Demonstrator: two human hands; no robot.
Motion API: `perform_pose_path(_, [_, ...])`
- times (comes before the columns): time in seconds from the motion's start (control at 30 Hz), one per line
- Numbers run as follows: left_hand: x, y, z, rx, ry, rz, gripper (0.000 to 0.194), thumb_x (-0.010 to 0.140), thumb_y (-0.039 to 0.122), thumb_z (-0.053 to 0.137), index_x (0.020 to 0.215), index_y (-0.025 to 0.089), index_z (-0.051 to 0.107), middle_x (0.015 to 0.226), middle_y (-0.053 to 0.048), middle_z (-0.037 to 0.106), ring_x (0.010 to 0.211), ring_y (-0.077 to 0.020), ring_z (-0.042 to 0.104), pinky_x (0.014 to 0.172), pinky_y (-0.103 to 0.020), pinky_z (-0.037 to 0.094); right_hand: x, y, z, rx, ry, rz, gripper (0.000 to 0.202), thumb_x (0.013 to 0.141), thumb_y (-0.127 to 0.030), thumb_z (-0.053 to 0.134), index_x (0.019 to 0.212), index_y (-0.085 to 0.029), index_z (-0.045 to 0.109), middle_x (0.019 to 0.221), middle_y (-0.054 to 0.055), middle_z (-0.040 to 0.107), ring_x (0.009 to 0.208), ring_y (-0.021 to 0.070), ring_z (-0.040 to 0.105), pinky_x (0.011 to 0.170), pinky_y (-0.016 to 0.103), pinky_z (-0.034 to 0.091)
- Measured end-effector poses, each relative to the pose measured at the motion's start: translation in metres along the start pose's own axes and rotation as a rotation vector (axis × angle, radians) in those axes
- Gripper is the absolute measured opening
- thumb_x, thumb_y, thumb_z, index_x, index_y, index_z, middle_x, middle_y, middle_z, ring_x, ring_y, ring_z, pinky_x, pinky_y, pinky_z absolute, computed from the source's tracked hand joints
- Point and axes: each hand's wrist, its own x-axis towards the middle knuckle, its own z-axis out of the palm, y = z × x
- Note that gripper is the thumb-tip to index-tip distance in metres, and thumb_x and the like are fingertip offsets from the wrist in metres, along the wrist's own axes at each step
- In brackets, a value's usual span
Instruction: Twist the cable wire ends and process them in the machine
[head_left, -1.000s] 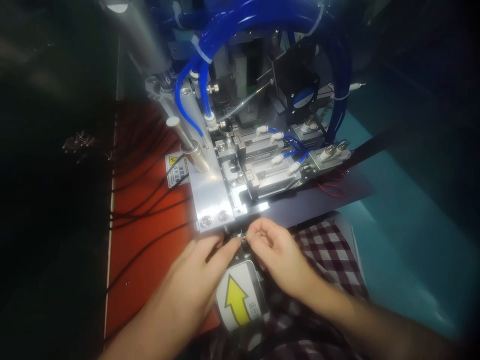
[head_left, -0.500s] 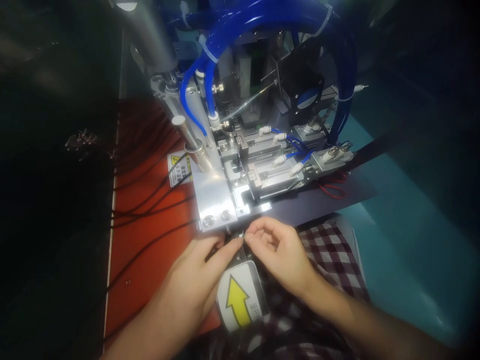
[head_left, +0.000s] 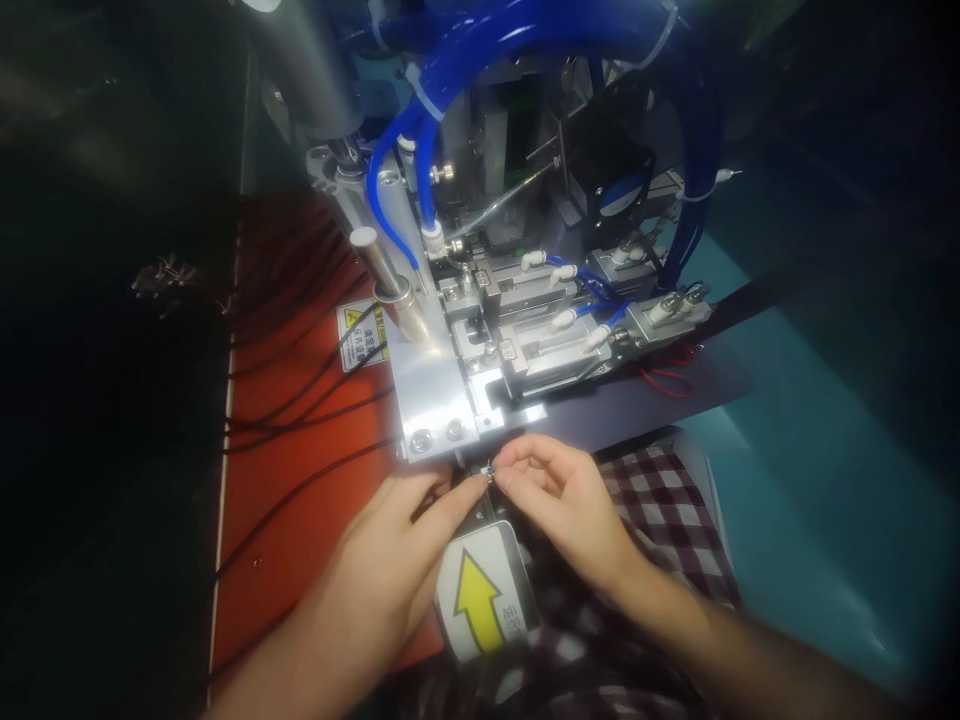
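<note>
Between my two hands, just in front of the machine's metal plate (head_left: 439, 400), is a tiny part with thin wire-like leads and a bluish-green spot (head_left: 490, 468). My right hand (head_left: 559, 495) pinches it between thumb and forefinger. My left hand (head_left: 401, 530) reaches under the plate's front edge, its thumb tip against the same small part; the other fingers are partly hidden. Below the fingertips runs a dark metal track, ending at a white label with a yellow arrow (head_left: 478, 600).
Behind my hands stand pneumatic slides (head_left: 551, 350) with white fittings, under a thick blue hose bundle (head_left: 525, 30). Black cables (head_left: 315, 400) cross the red-orange surface (head_left: 300, 540) at left. A metal post (head_left: 375, 265) rises from the plate. Checkered cloth (head_left: 660, 500) lies below right.
The view has shifted slightly, so the machine sits a little further right. Both hands keep nearly the same pose, and the bluish-green spot of the small part shows more clearly.
</note>
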Motion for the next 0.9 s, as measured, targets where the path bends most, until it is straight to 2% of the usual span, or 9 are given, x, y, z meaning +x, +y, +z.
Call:
perform_pose_path(0.43, [-0.003,-0.003,0.004,0.013,0.026,0.028,0.035,0.095,0.016,0.036,0.121,0.021,0.06,0.102,-0.006,0.053,0.087,-0.0151,0.056,0.073,-0.02,0.047,0.002,0.0,0.0,-0.011,0.027,-0.003,0.007,0.073,-0.017,0.062,0.067,-0.014,0.06,0.048,-0.009,0.041,0.043,0.0053,0.035,0.041,0.019,0.026])
perform_pose_path(0.63, [-0.004,-0.004,0.007,0.02,0.024,0.014,0.036,0.094,0.015,0.037,0.121,0.021,0.06,0.102,-0.006,0.053,0.088,-0.0146,0.056,0.074,-0.02,0.047,0.001,0.008,0.0,-0.059,0.028,-0.119,0.006,0.076,-0.017,0.061,0.07,-0.015,0.058,0.052,-0.008,0.041,0.045,0.0062,0.036,0.043,0.02,0.029])
perform_pose_path(0.8, [-0.004,-0.006,0.008,0.034,0.062,0.059,0.037,0.094,0.014,0.036,0.121,0.021,0.059,0.102,-0.005,0.054,0.088,-0.0139,0.057,0.073,-0.018,0.047,0.001,0.015,-0.002,-0.12,-0.02,-0.187,0.006,0.082,-0.019,0.057,0.076,-0.017,0.056,0.058,-0.006,0.043,0.049,0.008,0.039,0.045,0.021,0.032])
perform_pose_path(0.9, [-0.002,-0.004,0.005,0.033,0.045,0.043,0.035,0.095,0.015,0.036,0.12,0.02,0.06,0.101,-0.005,0.054,0.088,-0.0135,0.057,0.074,-0.018,0.047,0.002,0.017,-0.004,-0.155,-0.05,-0.221,0.006,0.084,-0.021,0.055,0.079,-0.017,0.056,0.06,-0.005,0.044,0.051,0.009,0.04,0.048,0.022,0.034])
